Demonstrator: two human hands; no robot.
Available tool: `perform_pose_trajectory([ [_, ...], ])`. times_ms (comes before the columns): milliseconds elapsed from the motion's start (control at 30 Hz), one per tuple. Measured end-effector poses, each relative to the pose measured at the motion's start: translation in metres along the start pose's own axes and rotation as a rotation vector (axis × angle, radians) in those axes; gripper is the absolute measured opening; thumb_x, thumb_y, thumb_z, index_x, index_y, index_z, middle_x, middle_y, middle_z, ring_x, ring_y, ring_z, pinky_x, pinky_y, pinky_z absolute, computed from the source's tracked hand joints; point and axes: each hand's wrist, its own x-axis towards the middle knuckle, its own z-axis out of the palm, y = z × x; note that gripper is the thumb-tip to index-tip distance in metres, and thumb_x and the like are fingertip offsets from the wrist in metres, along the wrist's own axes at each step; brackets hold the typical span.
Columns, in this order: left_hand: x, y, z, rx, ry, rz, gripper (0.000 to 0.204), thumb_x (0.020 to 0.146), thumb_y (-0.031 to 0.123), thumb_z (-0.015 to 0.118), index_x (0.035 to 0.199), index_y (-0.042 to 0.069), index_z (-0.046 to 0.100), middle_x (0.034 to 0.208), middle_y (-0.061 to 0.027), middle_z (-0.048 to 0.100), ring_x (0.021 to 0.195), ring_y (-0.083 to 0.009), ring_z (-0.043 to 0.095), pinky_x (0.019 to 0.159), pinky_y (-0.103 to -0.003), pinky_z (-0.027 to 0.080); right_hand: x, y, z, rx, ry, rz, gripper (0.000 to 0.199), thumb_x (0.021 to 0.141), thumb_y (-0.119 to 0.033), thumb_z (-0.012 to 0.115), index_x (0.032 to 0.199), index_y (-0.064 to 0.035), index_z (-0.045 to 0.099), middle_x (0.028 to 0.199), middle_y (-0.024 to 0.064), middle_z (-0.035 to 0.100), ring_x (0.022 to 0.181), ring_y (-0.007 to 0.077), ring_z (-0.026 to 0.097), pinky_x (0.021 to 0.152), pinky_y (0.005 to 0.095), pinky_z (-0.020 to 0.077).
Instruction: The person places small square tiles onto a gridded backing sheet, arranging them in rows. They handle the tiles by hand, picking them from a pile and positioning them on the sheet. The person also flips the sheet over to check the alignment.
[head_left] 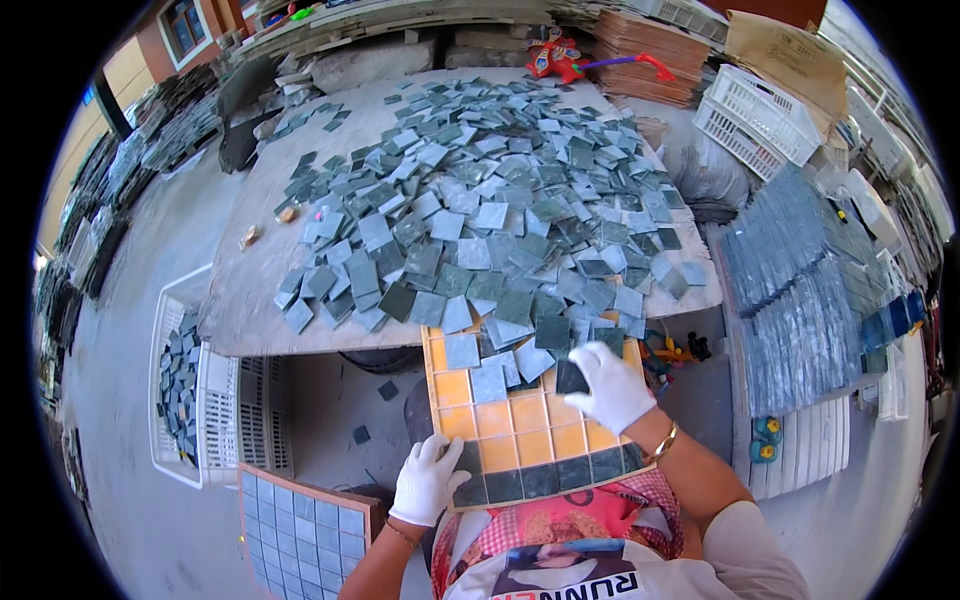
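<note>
An orange tray with a pale grid [531, 414] lies in front of me, tilted against the table's near edge. Dark square stone tiles [538, 481] fill its nearest row; loose ones overlap its far part. At the tray's near left corner, my left hand [424, 484], in a white glove, is closed, fingertips and thumb at a dark tile [468, 459] in the second row. Over the tray's right side, my gloved right hand [610, 388] is closed with its fingertips on a dark stone tile [571, 378]. The fingers partly cover that tile.
Loose stone tiles [460, 215] are heaped across the table [255, 290]. A white crate of tiles [222, 420] stands at left, near a filled tile panel [300, 530]. Bundled tile sheets [795, 290] are stacked at right. A red toy [555, 58] lies at the far edge.
</note>
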Motion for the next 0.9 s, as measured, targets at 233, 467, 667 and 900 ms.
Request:
perform_pose_trajectory([
  [233, 0.023, 0.006, -0.012, 0.032, 0.050, -0.032, 0.036, 0.073, 0.025, 0.074, 0.104, 0.008, 0.066, 0.100, -0.0088, 0.055, 0.087, -0.0300, 0.055, 0.078, -0.039, 0.048, 0.072, -0.010, -0.008, -0.152, 0.057, 0.048, 0.039, 0.074, -0.029, 0.074, 0.102, -0.0076, 0.056, 0.102, 0.0122, 0.055, 0.092, 0.0308, 0.062, 0.075, 0.0426, 0.0521],
  [467, 0.129, -0.004, -0.018, -0.049, 0.399, 0.091, 0.028, 0.075, 0.016, 0.068, 0.101, 0.008, 0.065, 0.102, -0.0107, 0.059, 0.093, -0.0320, 0.056, 0.080, -0.040, 0.047, 0.127, -0.012, 0.021, -0.115, -0.052, 0.050, 0.044, 0.074, -0.033, 0.072, 0.106, -0.0069, 0.057, 0.109, 0.0145, 0.056, 0.098, 0.0333, 0.061, 0.080, 0.0435, 0.0515],
  [667, 0.231, -0.023, -0.028, 0.110, 0.033, 0.233, 0.057, 0.071, 0.022, 0.073, 0.123, 0.007, 0.055, 0.122, -0.0112, 0.054, 0.105, -0.0344, 0.053, 0.090, -0.041, 0.046, 0.099, 0.017, 0.000, 0.159, 0.091, 0.132, 0.055, 0.069, -0.036, 0.074, 0.111, -0.0045, 0.057, 0.112, 0.0188, 0.056, 0.099, 0.0361, 0.059, 0.086, 0.0421, 0.0491],
  [900, 0.265, -0.029, -0.039, 0.151, -0.186, 0.202, 0.067, 0.061, 0.029, 0.083, 0.118, 0.008, 0.055, 0.116, -0.0141, 0.052, 0.104, -0.0370, 0.054, 0.090, -0.042, 0.047, 0.003, -0.012, 0.021, 0.140, -0.136, -0.193, 0.049, 0.072, -0.030, 0.074, 0.110, -0.0083, 0.051, 0.105, 0.0143, 0.053, 0.081, 0.0306, 0.062, 0.075, 0.0404, 0.0519],
])
